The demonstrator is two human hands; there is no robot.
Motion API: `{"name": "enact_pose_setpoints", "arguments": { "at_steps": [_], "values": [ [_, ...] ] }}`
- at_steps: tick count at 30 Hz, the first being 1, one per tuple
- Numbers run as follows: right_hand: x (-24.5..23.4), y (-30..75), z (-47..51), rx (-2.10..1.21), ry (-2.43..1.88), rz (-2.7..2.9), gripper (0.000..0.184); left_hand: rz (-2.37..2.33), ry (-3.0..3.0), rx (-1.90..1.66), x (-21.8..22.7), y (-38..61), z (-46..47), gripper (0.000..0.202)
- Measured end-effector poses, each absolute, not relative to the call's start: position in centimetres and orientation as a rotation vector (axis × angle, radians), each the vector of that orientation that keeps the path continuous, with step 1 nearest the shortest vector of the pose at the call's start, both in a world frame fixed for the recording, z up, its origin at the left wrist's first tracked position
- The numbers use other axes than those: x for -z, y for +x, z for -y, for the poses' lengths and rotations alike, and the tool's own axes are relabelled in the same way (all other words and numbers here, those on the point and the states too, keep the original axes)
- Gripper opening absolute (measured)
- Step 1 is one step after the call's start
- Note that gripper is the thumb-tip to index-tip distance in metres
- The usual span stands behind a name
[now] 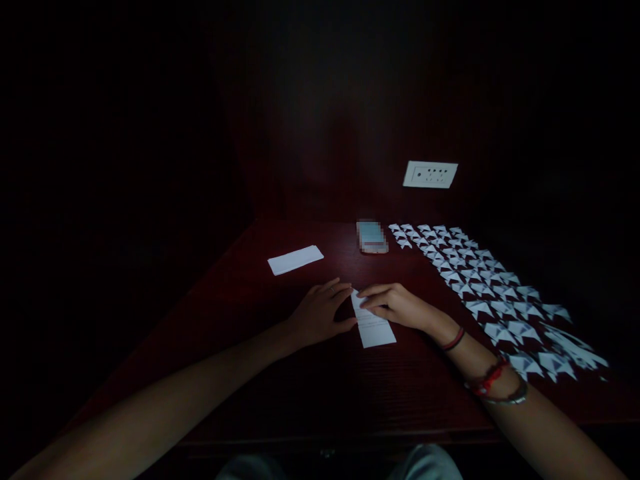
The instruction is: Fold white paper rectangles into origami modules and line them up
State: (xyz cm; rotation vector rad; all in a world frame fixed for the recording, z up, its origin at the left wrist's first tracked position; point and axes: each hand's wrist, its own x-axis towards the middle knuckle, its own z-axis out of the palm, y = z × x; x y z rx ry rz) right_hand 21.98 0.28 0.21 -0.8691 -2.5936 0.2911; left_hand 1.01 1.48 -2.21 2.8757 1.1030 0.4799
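Observation:
A white paper strip [374, 327] lies on the dark red table [310, 393] in front of me. My left hand [320, 312] rests at the strip's left edge, fingers curled and touching its top corner. My right hand [395, 305] lies on the strip's upper right part, fingers pressed down on the paper. Both hands pinch or press the strip's far end; the exact grip is hard to see in the dim light.
A second white paper strip [295, 259] lies to the far left. A phone [372, 237] sits at the back middle. Several folded white paper pieces [480, 287] lie in rows on the right. A white wall socket [430, 174] is mounted behind.

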Motion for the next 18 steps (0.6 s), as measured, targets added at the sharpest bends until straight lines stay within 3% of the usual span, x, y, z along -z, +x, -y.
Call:
{"name": "enact_pose_setpoints", "arguments": {
  "at_steps": [18],
  "values": [
    [-0.13, 21.91, -0.36, -0.288, -0.882, 2.578, 0.023, -1.077, 2.916, -0.422, 2.07, 1.03, -1.31, 0.051]
  ]
}}
